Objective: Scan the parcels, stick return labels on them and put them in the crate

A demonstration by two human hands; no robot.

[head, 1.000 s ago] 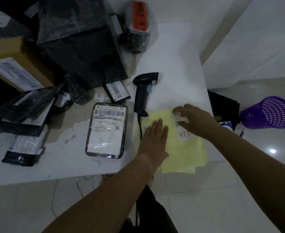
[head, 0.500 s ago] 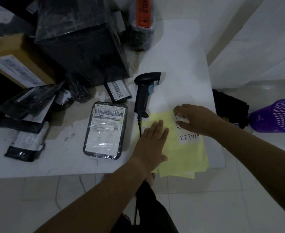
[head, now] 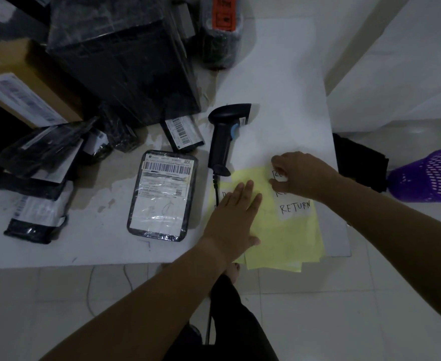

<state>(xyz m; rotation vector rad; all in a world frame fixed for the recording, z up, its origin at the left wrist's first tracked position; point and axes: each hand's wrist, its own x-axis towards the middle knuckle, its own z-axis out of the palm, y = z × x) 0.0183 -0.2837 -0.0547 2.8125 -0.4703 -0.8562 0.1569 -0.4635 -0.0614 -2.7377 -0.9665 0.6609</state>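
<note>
Far left, 9 o'clock of the view: a heap of black-wrapped parcels (head: 39,162) against a brown carton (head: 32,82), labels at mixed angles. Judged to be waiting stock, piled clear of the working patch.

Centre: a flat parcel (head: 162,199) lies alone, barcode face up, just beside the yellow sheet's left edge. Judged the piece in hand, since its face is up to take a sticker directly.

Scanner (head: 224,136) lies on its side at 12 o'clock from the left hand, unheld. Its cord runs toward the near table edge.

Left hand (head: 236,217): palm down, fingers straight and close together, pressing on the yellow backing sheet (head: 287,238). Judged an anchor so peeling does not drag the sheet. The sheet overhangs the near edge of the table (head: 279,74) at 6 o'clock and could slide off if freed.

Right hand (head: 305,175), at 2 o'clock from the left hand: fingers curled, thumb and forefinger pinching the left edge of the top return label (head: 278,175). Cannot tell whether the corner has lifted. A second label reading RETURN (head: 294,207) sits at 6 o'clock from it, untouched.

Room: bare table toward 12 o'clock. The table's right edge is close at 3 o'clock, with a purple basket (head: 432,175) on the floor beyond. The route from label to flat parcel runs toward 9 o'clock, over the left hand and the cord. No crate identifiable.
</note>
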